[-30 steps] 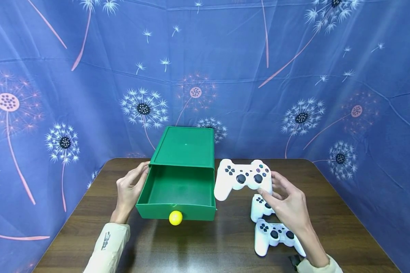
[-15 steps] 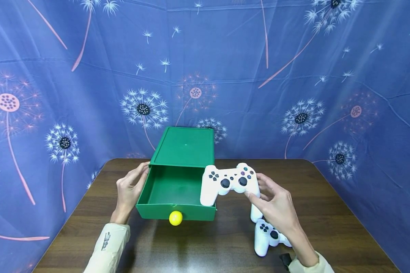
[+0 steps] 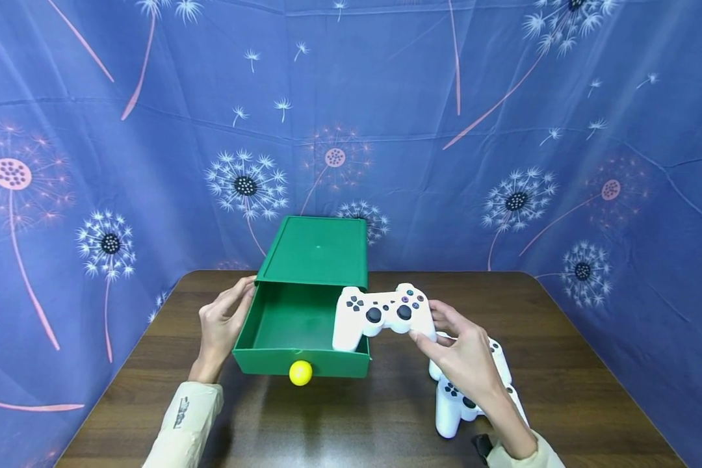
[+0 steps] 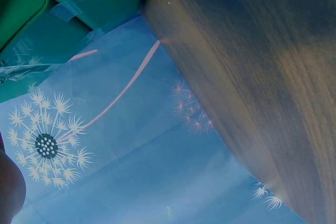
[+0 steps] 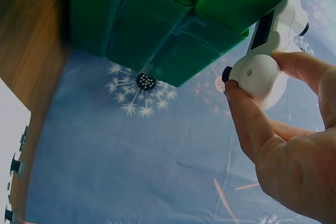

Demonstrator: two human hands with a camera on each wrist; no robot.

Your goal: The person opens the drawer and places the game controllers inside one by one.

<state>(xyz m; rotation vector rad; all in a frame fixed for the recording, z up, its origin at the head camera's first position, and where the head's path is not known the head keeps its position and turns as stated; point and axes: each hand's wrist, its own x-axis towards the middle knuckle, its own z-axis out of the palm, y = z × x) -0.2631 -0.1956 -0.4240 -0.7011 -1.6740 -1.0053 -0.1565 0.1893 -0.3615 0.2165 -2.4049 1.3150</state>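
A white game controller hangs tilted over the right side of the pulled-out green drawer. My right hand pinches its right handle between thumb and fingers. In the right wrist view, the thumb and fingers close round the end of the controller. Touching the left side of the green drawer box, my left hand has its fingers at the casing's front corner. Its full grip is hidden. A round yellow knob sits on the drawer's front. Nothing lies on the drawer floor in sight.
Two more white controllers lie on the brown wooden table: a nearer controller and a farther controller, both partly behind my right hand. A blue dandelion-print cloth hangs behind and at both sides.
My right hand has carried the controller leftward and slightly down, from beside the box to over the drawer's right wall. The left hand and the box have stayed put.
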